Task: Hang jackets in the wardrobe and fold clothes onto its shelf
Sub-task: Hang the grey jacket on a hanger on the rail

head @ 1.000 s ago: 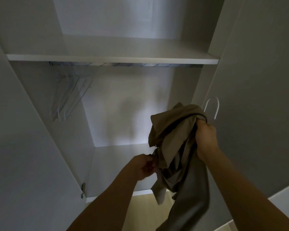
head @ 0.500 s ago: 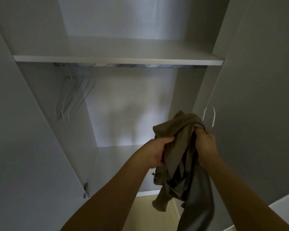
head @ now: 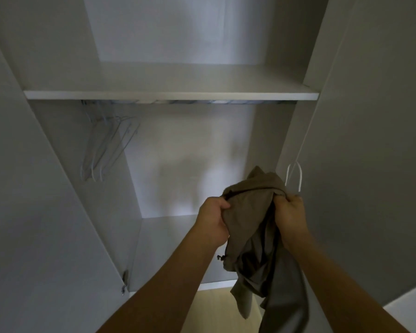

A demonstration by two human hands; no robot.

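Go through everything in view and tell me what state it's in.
Jacket: bunched, on a white hanger, hanging down.
Left hand: grips the jacket.
Right hand: grips jacket and hanger.
Spare hangers: bare, on the rail.
Wardrobe door: open.
Shelf: bare.

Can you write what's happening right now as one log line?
left hand: grips jacket | right hand: grips jacket | hanger hook: above right hand | rail: not reached

1. no text, label, brand, number or sign can be read anywhere in this view — the picture is dim.
2. the wardrobe (head: 171, 94) panels and shelf edge are plain and unmarked.
3. the khaki jacket (head: 250, 212) shows no legible tag or print.
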